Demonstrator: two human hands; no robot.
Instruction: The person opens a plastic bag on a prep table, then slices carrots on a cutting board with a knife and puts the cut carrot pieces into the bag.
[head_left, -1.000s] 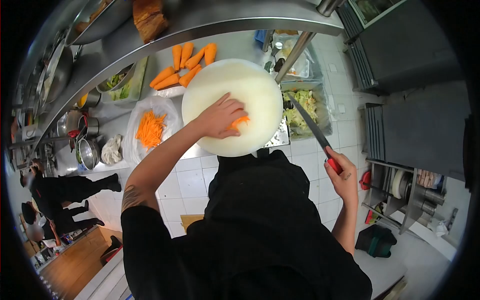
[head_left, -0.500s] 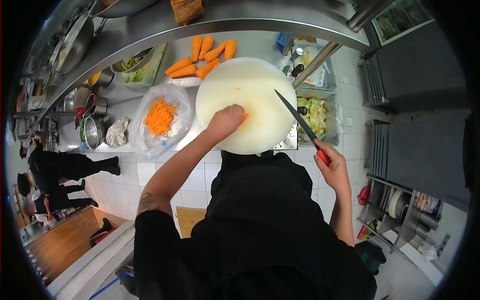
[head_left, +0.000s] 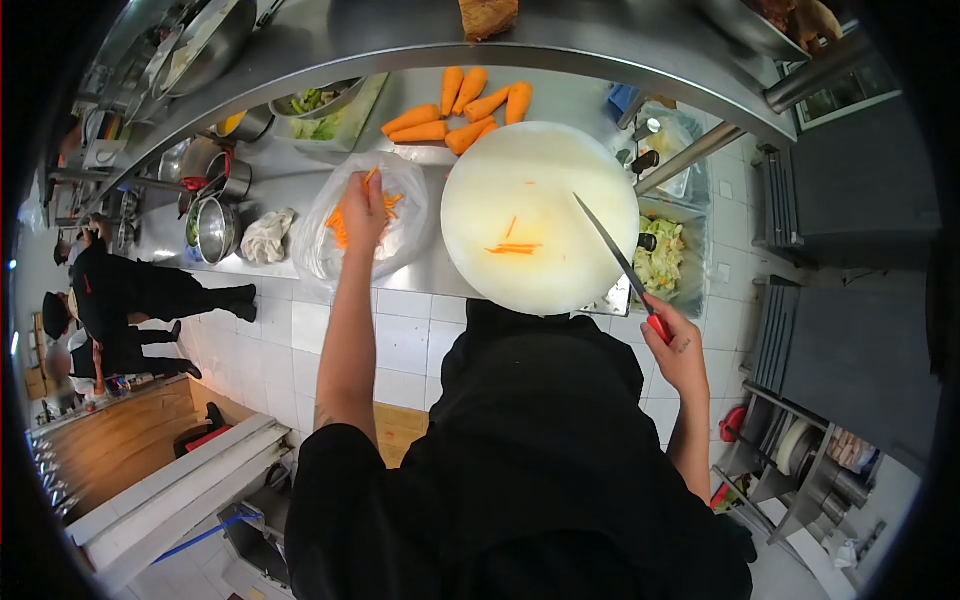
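Observation:
My left hand (head_left: pixel 363 212) is over the clear plastic bag (head_left: pixel 407 235), its fingers closed on some carrot shreds that stick out at the top. Beneath it lies a heap of orange carrot shreds (head_left: pixel 338 228), partly hidden by the hand. On the round white cutting board (head_left: pixel 560 205) in front of me a few carrot strips (head_left: pixel 514 249) remain. My right hand (head_left: pixel 677 345) grips the red handle of a long-bladed knife (head_left: pixel 615 250). The blade points away from me over the board's right part, edge contact unclear.
Several whole peeled carrots (head_left: pixel 418 131) lie behind the board. To its right is a bin of chopped greens (head_left: pixel 660 258). A crumpled cloth (head_left: pixel 268 237) and a steel pot (head_left: pixel 217 232) stand left of the bag. A metal shelf (head_left: pixel 400 60) crosses overhead. People (head_left: pixel 130 282) stand far left.
My left hand has moved left from the board to the bag with carrot shreds, uncovering a few strips on the board. The knife stays in my right hand. The view has shifted left.

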